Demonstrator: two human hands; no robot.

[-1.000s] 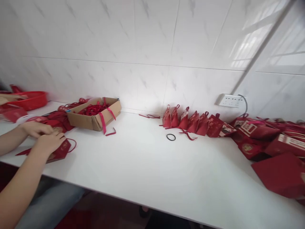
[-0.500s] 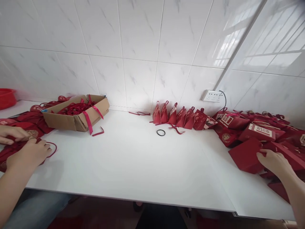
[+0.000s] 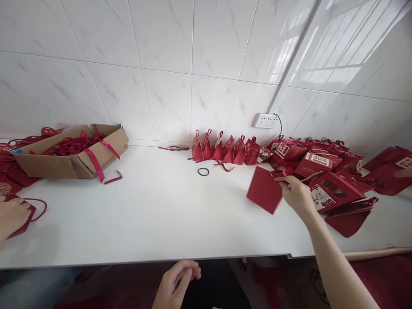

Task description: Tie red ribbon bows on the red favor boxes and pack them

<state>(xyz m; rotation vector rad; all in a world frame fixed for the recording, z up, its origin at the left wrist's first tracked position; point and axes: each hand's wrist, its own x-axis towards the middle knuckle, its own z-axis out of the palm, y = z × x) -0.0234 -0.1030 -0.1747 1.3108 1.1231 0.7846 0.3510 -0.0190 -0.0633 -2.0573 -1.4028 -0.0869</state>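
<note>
My right hand [image 3: 296, 195] reaches out over the white table [image 3: 167, 214] and pinches the top edge of a flat red gift bag [image 3: 264, 189], holding it just off the surface, to the left of a heap of red gift bags [image 3: 325, 171]. Below the table's front edge, my left hand [image 3: 178, 281] hangs with its fingers loosely curled and apart, holding nothing. A co-worker's hand [image 3: 11, 214] rests on a red bag at the far left edge.
An open cardboard box [image 3: 69, 161] with red ribbons stands at the back left. A row of small upright red bags [image 3: 225, 150] lines the tiled wall, with a black ring [image 3: 203, 171] in front. A wall socket [image 3: 264, 121] sits above.
The view has swung right. My right hand has taken a red bag from the heap and carried it left. My left hand has come into view below the table edge.
</note>
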